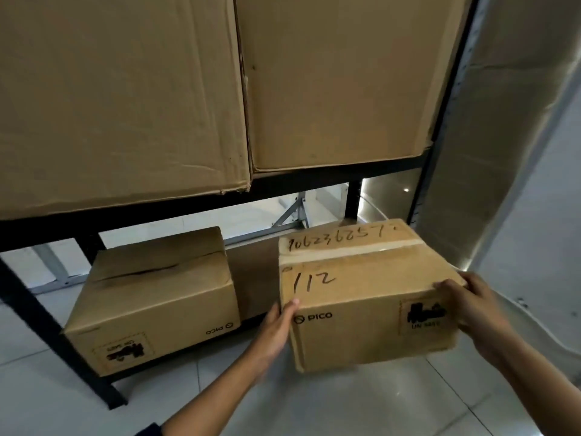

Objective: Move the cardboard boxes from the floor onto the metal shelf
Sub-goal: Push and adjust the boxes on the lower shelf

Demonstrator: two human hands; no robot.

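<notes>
The taped cardboard box (364, 294), marked "112" in pen, sits between the person's two hands at the mouth of the metal shelf's (283, 184) lowest bay; whether its base rests on the tiled floor (345, 404) or is lifted just clear cannot be told. The left hand (276, 325) lies flat against the box's left side, thumb on the front corner. The right hand (471, 309) curls its fingers over the upper right corner. So the grip is a two-sided clamp, not a hold from beneath. The walls look stiff and the seam well sealed (the weight is unknowable, though the easy hold suggests something modest). Smooth cardboard may slip under side pressure alone, so a hand under a bottom edge would likely serve better. A second box (157, 297) already sits in the bay just beside it, and large cartons (125, 89) fill the tier above.
</notes>
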